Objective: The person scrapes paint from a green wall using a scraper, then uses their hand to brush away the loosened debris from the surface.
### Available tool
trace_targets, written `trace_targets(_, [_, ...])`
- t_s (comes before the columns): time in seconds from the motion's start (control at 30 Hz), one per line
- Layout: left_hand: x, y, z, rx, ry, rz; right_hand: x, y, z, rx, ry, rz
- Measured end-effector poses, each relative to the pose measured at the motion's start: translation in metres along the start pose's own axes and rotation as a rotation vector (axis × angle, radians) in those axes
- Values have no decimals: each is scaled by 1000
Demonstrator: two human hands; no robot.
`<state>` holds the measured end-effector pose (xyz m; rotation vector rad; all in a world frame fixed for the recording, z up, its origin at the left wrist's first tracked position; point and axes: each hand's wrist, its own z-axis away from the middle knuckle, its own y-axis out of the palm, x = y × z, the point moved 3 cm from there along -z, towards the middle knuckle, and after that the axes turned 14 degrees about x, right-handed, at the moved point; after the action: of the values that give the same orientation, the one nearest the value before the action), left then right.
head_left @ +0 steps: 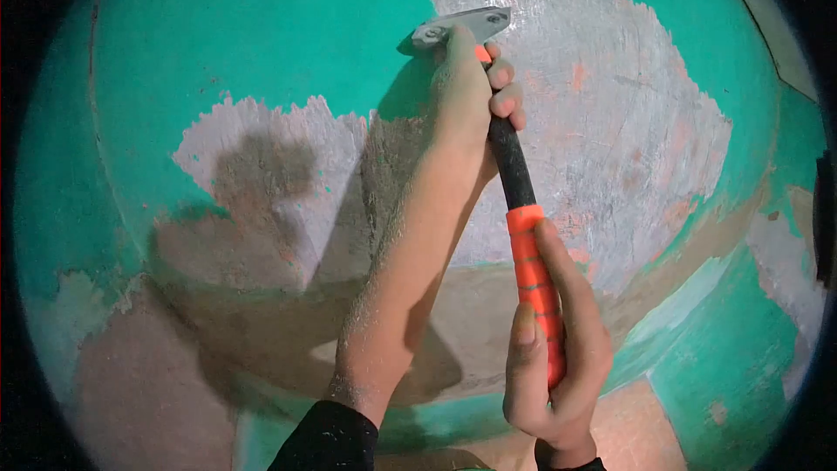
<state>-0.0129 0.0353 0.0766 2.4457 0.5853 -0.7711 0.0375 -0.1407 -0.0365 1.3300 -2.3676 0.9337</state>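
A long-handled scraper (514, 166) has a grey metal head, a black shaft and an orange grip. Its blade lies against the wall, where green paint (305, 26) borders a bare grey patch (610, 113). My left hand (479, 78) is wrapped round the shaft just below the head, thumb up on the metal. Lower down, my right hand (567, 349) holds the orange grip between thumb and fingers. White dust speckles my left forearm.
Another bare patch (261, 174) spreads to the left, partly under shadows of the arms and tool. Below runs a curved brownish band (288, 323). At the right edge is a dark object (824, 218), too cut off to identify.
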Motion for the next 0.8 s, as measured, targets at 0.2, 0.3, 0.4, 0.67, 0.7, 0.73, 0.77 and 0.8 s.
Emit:
trace_targets(0.2, [1, -8, 6, 9, -62, -15, -2, 4, 0, -10, -68, -6])
trace_targets(0.3, [-5, -2, 1, -21, -30, 1, -4, 4, 0, -40, -72, -16])
trace_targets(0.4, [3, -6, 18, -55, -118, -25, -4, 6, 5, -31, -124, 39])
trace_targets(0.67, [0, -9, 12, -14, -123, 12, 1, 3, 3, -40, -137, 99])
trace_targets(0.7, [-5, -13, 4, 12, -108, -42, 1, 3, 0, -46, -152, 111])
trace_targets(0.73, [-10, -13, -6, 22, -74, -36, 5, 4, -10, -58, -145, 103])
trace_targets(0.77, [-19, -10, -16, 28, -41, -28, 6, 5, -12, -54, -116, 68])
trace_targets(0.8, [-24, -6, -20, 36, -4, -20, 8, 5, -13, -51, -87, 32])
